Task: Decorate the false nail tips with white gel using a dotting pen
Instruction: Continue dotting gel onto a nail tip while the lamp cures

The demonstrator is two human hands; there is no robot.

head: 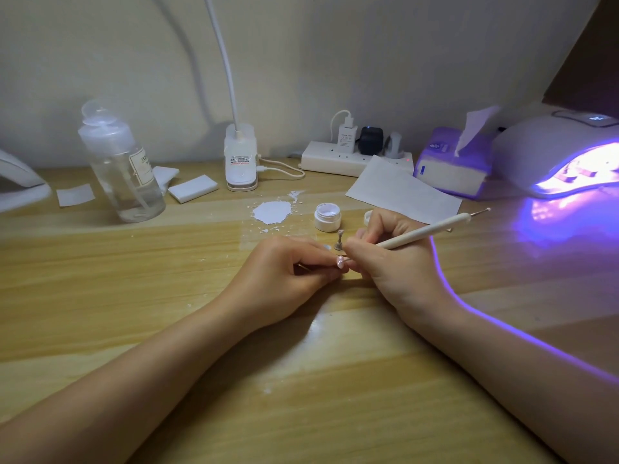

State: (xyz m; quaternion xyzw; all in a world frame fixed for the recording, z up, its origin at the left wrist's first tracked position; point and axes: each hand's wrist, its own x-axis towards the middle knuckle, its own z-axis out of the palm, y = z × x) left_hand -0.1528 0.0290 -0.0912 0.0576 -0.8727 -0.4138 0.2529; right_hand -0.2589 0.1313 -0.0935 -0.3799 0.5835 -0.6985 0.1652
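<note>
Forearms: both lie on the wooden desk [100, 296], nearest the viewer, converging at the middle
Nail tip: a small pale pink false nail tip [340, 261] sits between the two hands just above the desk; too small to tell whether any white marks are on it yet
Left hand: the left hand [288, 272] has its fingers curled in, pinching the tip or whatever it is mounted on; the mount itself is hidden
Right hand: the right hand [388, 259] grips the dotting pen [422, 233] like a pencil, low near its working end; that end meets the nail tip, the spare ball end points up and right
Handling: I judge the tip light, thin and slick, likely to flick away if squeezed at its edges; better held by its mount or underside, clear of the wet face; the pen is stiff and light, best steered close to its point
Gel: an open white gel jar [327, 217] stands just behind the hands; its lid [368, 218] is near the right hand's knuckles
Stand: a small metal nail stand [340, 241] stands between jar and fingers
Further out: white spill [272, 212]; paper sheet [402, 192]; clear bottle [122, 162]; lit curing lamp [566, 159] far right
</note>
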